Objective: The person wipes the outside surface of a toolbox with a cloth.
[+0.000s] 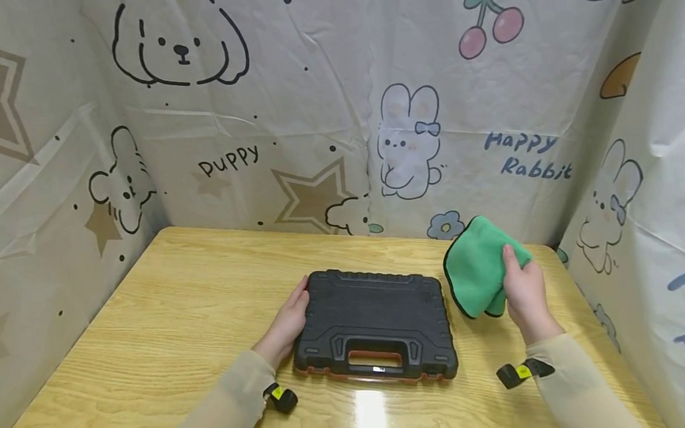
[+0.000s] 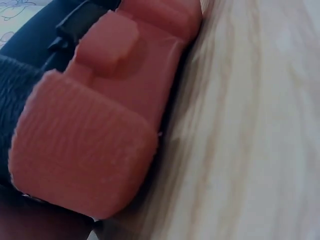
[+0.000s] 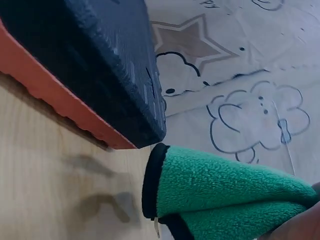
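Note:
A black toolbox-style plastic case [image 1: 383, 306] with an orange-red lower half lies flat on the table, its carry handle toward me. Along the case's left side rests my left hand [image 1: 287, 321], fingers stretched out against the edge. The left wrist view shows the orange-red base [image 2: 80, 145] close up, low on the wood. To the right of the case, my right hand [image 1: 525, 291] pinches a green cloth [image 1: 477, 266] with black edging. The cloth hangs folded above the tabletop, near the case's right side; its fuzzy pile shows in the right wrist view.
The light wood table [image 1: 201, 297] is bounded at the back and both sides by printed fabric curtains [image 1: 302, 115]. A black band with a small device [image 1: 280, 397] sits on each wrist. Light glares off the wood in front of the case.

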The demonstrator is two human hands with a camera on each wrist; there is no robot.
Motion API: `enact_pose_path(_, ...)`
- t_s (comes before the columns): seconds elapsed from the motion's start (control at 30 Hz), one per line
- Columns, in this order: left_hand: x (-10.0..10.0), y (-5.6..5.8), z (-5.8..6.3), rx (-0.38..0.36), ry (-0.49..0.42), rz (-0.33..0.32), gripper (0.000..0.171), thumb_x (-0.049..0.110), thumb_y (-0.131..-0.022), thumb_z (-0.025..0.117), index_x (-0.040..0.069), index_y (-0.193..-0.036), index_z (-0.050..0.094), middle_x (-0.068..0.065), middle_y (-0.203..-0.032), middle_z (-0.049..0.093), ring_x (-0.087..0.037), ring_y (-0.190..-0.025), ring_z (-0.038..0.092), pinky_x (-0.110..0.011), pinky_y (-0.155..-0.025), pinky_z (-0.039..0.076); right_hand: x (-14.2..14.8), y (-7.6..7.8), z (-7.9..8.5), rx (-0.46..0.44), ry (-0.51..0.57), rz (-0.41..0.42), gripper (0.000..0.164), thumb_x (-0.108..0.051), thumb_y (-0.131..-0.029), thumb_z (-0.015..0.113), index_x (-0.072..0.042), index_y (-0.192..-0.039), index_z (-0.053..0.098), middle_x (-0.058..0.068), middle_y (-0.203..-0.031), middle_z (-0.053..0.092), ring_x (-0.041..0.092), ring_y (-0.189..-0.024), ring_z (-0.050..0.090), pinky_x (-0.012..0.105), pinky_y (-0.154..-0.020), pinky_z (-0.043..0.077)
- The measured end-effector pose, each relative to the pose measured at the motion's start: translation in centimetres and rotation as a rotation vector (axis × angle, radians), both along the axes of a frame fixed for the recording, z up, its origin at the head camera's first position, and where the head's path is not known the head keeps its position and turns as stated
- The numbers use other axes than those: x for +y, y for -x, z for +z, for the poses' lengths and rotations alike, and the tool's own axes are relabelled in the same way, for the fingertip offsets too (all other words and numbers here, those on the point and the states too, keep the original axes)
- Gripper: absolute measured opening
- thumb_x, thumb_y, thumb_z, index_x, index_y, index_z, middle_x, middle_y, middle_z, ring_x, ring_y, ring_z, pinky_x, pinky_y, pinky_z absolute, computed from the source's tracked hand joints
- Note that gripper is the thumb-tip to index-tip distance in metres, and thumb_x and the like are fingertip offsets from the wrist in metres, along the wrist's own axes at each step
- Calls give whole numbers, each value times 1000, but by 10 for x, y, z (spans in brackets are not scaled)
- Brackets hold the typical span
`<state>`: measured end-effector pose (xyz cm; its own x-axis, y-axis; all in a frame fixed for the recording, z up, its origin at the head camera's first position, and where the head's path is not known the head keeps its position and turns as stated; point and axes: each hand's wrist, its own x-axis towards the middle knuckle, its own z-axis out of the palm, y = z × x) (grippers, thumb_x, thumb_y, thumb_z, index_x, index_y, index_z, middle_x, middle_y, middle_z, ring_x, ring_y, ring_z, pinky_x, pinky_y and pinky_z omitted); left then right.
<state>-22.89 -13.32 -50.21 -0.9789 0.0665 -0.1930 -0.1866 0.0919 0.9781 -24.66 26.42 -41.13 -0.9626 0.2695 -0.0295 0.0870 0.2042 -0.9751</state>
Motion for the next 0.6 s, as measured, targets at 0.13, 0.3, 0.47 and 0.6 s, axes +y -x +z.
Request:
enact_pose_path(0.13, -1, 0, -1, 6, 23, -1, 56, 28, -115, 26, 16, -168, 12, -14, -174, 9, -36, -160, 3, -56, -130, 7, -18, 9, 5, -6, -137, 57, 74, -56, -108, 32, 9, -140, 45, 27, -145, 44, 30, -126, 47, 44, -104, 43)
enact_pose_path(0.3, -2, 1, -2, 11, 57, 0, 55, 28, -115, 27, 16, -167, 14, -13, -174, 10, -37, -160, 5, -56, -129, 8, -44, 18, 9, -1, -290, 115, 73, -52, -109, 35, 11, -142, 48, 33, -146, 50, 42, -132, 50, 55, -108, 45)
enact_pose_path(0.47, -2, 0, 0, 18, 70, 5, 55, 27, -115, 28, 17, -167, 14, -14, -174, 11, -37, -160, 6, -56, -129, 9, -73, 26, 8, 60, -471, 178, 61, -46, -111, 38, 7, -133, 58, 33, -134, 60, 46, -124, 59, 58, -100, 49)
enact_pose_path(0.6, -2, 0, -2, 19, 73, 10, 55, 27, -115, 27, 17, -167, 15, -14, -173, 12, -37, -160, 7, -56, -129, 9, -101, 29, 9, 104, -582, 249, 53, -40, -111, 43, 4, -136, 59, 29, -129, 65, 44, -116, 64, 57, -96, 53)
